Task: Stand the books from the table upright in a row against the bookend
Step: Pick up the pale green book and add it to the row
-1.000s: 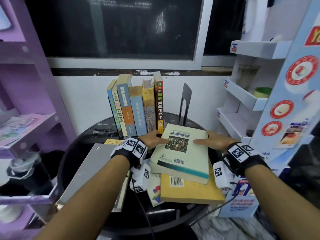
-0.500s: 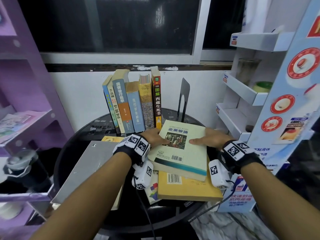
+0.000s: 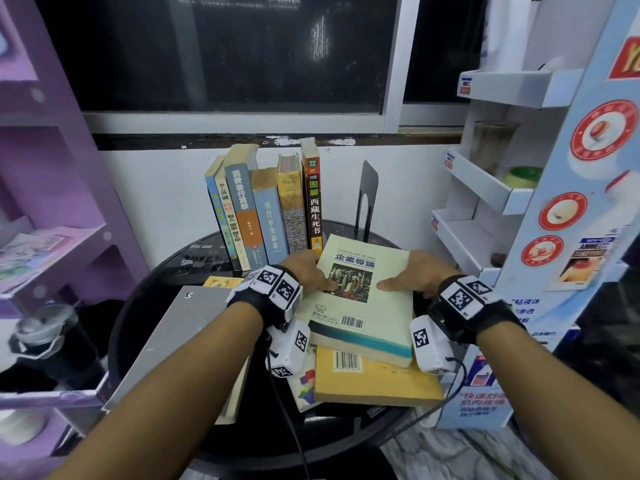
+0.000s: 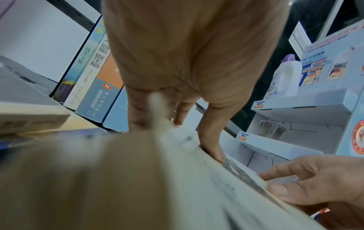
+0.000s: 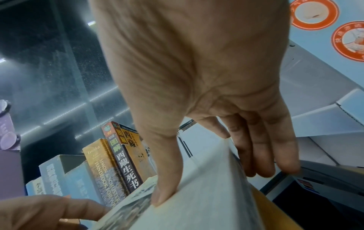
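A thick pale green book (image 3: 367, 299) lies tilted on a yellow book (image 3: 374, 382) on the round black table (image 3: 138, 306). My left hand (image 3: 308, 271) grips its left edge, thumb on the cover and fingers under the edge (image 4: 212, 140). My right hand (image 3: 412, 275) grips its right edge, thumb (image 5: 165, 179) on top and fingers (image 5: 262, 147) down the side. Behind stands a row of several upright books (image 3: 270, 209). The black metal bookend (image 3: 367, 199) stands apart to the row's right.
A grey flat book (image 3: 180, 337) and a small colourful booklet (image 3: 306, 389) lie at the table's front left. A purple shelf unit (image 3: 52, 202) stands to the left. A white and blue cardboard display rack (image 3: 519, 202) stands close on the right. A window is behind.
Both hands have kept their hold on the green book. Its far end has lifted slightly and the book has shifted a little toward the row.
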A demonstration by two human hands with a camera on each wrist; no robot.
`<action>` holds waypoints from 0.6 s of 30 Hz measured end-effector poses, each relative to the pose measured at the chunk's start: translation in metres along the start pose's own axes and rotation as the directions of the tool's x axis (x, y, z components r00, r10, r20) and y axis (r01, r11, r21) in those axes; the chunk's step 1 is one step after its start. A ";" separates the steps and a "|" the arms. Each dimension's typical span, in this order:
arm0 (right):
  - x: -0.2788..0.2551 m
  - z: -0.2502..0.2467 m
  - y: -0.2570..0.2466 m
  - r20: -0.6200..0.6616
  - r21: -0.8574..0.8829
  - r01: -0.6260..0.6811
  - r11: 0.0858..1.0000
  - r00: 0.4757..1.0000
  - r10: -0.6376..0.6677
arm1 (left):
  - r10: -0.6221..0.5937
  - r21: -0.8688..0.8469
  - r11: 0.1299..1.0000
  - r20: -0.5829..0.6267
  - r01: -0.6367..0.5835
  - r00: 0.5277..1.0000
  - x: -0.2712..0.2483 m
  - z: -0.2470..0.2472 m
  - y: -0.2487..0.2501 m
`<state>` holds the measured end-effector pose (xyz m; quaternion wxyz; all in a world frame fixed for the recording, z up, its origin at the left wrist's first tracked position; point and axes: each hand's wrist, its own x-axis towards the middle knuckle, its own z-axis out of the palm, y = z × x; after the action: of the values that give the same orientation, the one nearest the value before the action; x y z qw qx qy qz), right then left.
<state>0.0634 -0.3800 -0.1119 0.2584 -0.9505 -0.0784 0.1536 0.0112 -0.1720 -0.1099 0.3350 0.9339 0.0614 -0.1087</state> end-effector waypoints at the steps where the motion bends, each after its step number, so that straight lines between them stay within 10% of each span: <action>1: 0.001 -0.001 0.000 -0.015 -0.001 -0.003 1.000 1.000 0.003 | 0.006 -0.008 1.000 -0.016 -0.006 1.000 -0.001 -0.002 0.002; 18: -0.040 -0.049 -0.048 -0.329 0.327 0.217 0.920 0.939 -0.105 | 0.119 -0.116 0.981 -0.263 -0.153 0.957 -0.016 -0.041 0.011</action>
<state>0.0384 -0.3707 -0.0368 0.4481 -0.8897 -0.0871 -0.0053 0.0048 -0.1549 -0.0681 0.3934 0.9173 0.0466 0.0400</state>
